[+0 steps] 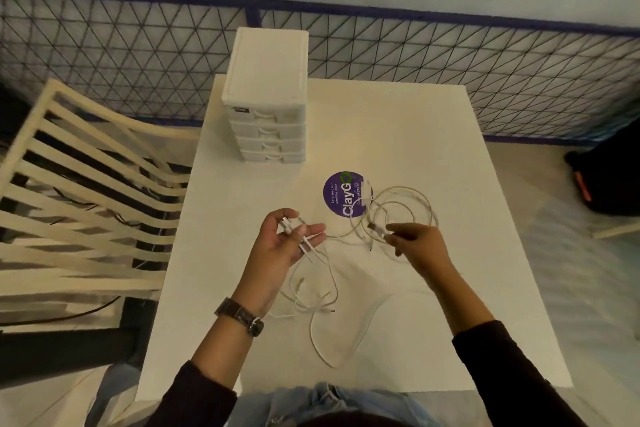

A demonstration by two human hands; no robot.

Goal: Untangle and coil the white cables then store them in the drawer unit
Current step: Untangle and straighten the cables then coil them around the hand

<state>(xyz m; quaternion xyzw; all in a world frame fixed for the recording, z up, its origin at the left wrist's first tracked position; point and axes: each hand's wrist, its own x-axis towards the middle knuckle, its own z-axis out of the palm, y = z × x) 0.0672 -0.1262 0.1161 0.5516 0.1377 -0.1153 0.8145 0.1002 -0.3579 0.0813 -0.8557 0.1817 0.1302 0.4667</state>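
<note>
Left hand half-open, cable ends across fingers; right hand pinching white cables

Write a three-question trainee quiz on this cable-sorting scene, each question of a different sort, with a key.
1. True or false: a drawer of the drawer unit stands open.
2. Which hand holds cable ends across its open palm: A left, B right?
3. Fill in: the looped white cables partly cover a round ____ sticker on the table.

Key:
1. False; all four look closed.
2. A; the right hand pinches a connector.
3. Purple.
</note>
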